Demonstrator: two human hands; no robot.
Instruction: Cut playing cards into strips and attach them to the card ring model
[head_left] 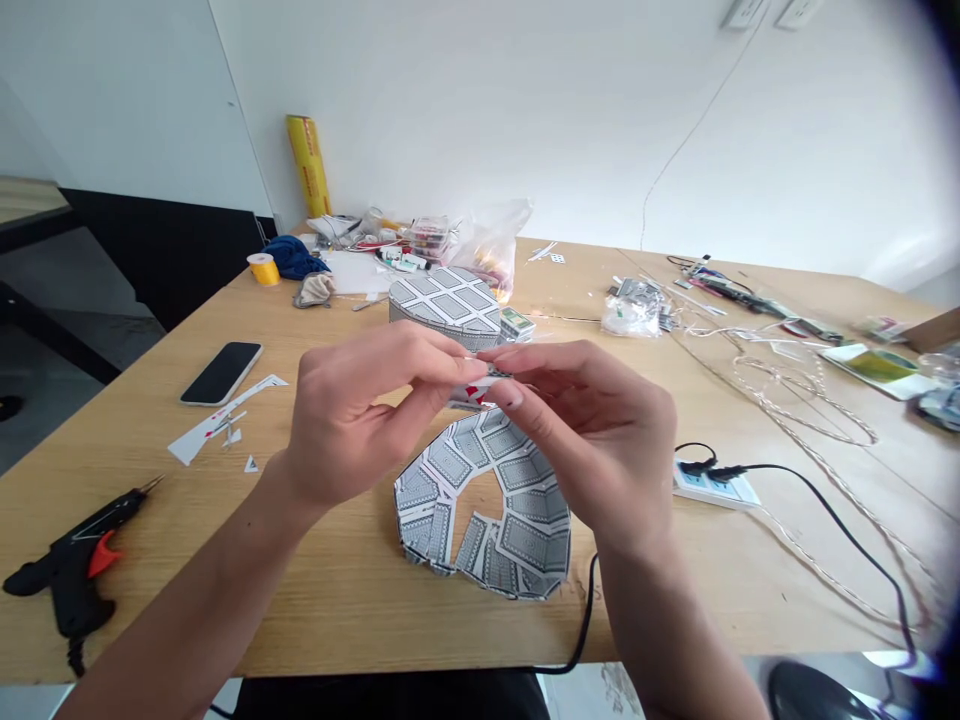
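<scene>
Both my left hand (367, 400) and my right hand (592, 430) pinch a small playing card (474, 393) between thumbs and fingertips. White with red marks shows on the card; the rest of it is hidden by my fingers. Just below my hands lies a shallow ring-shaped tray made of playing cards (529, 540), their grey patterned backs showing, with an opening in its middle. Behind my hands stands a round box covered in the same cards (446, 300), partly hidden by my fingers.
At the left lie a black glue gun (82, 560), a phone (222, 373) and card scraps (199, 433). A power strip (716, 485) with plugged-in cords sits at right. Plastic bags (499, 240), a yellow roll (308, 165) and a yellow spool (262, 268) are at the back.
</scene>
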